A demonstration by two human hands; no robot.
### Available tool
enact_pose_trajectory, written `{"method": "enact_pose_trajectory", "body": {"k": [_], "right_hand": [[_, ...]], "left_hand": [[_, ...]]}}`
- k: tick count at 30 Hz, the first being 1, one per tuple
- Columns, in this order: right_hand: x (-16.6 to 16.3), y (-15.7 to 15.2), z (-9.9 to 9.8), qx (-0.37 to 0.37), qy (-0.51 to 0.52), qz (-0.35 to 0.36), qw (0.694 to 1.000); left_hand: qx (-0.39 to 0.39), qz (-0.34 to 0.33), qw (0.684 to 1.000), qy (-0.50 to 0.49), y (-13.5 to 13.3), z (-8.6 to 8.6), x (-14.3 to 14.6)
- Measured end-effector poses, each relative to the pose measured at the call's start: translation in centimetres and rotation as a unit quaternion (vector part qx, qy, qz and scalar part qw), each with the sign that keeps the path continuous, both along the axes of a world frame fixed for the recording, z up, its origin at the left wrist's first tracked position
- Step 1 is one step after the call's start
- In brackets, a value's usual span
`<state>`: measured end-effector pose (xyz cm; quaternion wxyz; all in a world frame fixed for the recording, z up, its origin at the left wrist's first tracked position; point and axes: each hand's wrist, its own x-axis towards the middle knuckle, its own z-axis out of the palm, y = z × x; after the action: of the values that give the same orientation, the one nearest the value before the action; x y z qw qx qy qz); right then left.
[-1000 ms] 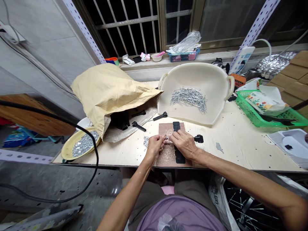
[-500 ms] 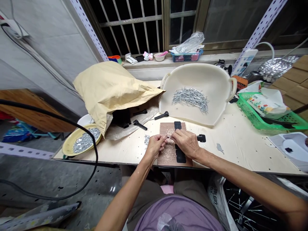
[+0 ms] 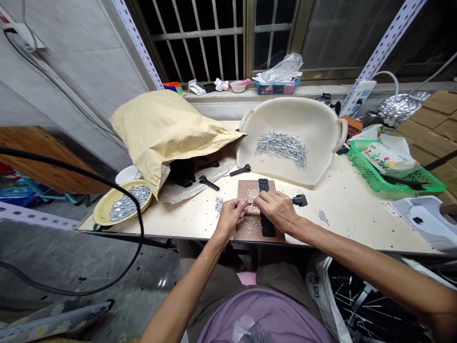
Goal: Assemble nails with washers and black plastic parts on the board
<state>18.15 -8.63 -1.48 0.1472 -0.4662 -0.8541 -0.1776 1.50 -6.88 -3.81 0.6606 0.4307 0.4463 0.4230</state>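
Note:
Over a worn wooden board [image 3: 246, 231], my two hands meet almost tip to tip. My right hand [image 3: 276, 208] is closed around a black plastic handle [image 3: 300, 200], whose wide end sticks out past the knuckles. A thin metal rod [image 3: 250, 203] shows between the hands. My left hand [image 3: 232, 215] pinches at the rod's tip; what sits in its fingers is too small to make out. Black pads [image 3: 267, 226] run along the board under my right hand. A pile of tiny metal pieces [image 3: 219, 205] lies beside my left hand.
A cream tub [image 3: 289, 114] holding metal pins [image 3: 282, 147] stands behind the board. To the left are a tan sack [image 3: 160, 124], loose black handles [image 3: 209, 183] and a yellow bowl [image 3: 100, 209] of metal pieces. A green basket [image 3: 410, 186] stands right.
The view has shifted slightly. Both hands keep nearly the same pose over the board, and the black handle's end sits a little higher and further right.

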Motion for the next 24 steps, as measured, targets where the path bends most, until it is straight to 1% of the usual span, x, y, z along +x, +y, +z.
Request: {"method": "enact_pose_trajectory", "body": {"k": [3,6,8,10,12,13,17,18,20,22,24], "right_hand": [[-0.4,-0.5,0.4,-0.006,0.013,-0.017,1.0],[-1.0,-1.1,0.7,-0.038,0.043,-0.04,0.998],[-1.5,-1.4,1.1,-0.074,0.058,-0.055,0.994],[-2.0,-1.6,1.4,-0.111,0.067,-0.069,0.989],[-2.5,-1.6,1.7,-0.14,0.082,-0.082,0.983],[-2.8,-1.6,1.7,-0.151,0.095,-0.086,0.98],[-3.8,-1.2,1.5,-0.167,0.147,-0.092,0.971],[-4.0,-1.1,1.4,-0.157,0.148,-0.095,0.972],[-4.3,-0.9,1.2,-0.113,0.12,-0.1,0.981],[-4.6,-0.9,1.1,-0.057,0.065,-0.096,0.992],[-4.7,-0.8,1.0,-0.019,0.03,-0.087,0.996]], "left_hand": [[0.059,0.005,0.997,0.05,-0.7,-0.1,-0.5],[0.138,0.02,0.983,0.118,-1.2,-0.2,-1.1],[0.221,0.032,0.96,0.168,-1.5,-0.2,-1.5],[0.305,0.043,0.929,0.205,-1.5,-0.1,-1.9],[0.352,0.047,0.909,0.219,-1.3,0.0,-2.4],[0.358,0.046,0.907,0.219,-1.2,0.1,-2.6],[0.321,0.039,0.924,0.204,-0.3,0.3,-3.3],[0.309,0.039,0.929,0.198,0.0,0.3,-3.5],[0.267,0.037,0.947,0.174,0.6,0.3,-3.7],[0.174,0.018,0.977,0.118,1.2,0.3,-3.7],[0.05,-0.018,0.998,0.033,1.8,0.3,-3.8]]}}
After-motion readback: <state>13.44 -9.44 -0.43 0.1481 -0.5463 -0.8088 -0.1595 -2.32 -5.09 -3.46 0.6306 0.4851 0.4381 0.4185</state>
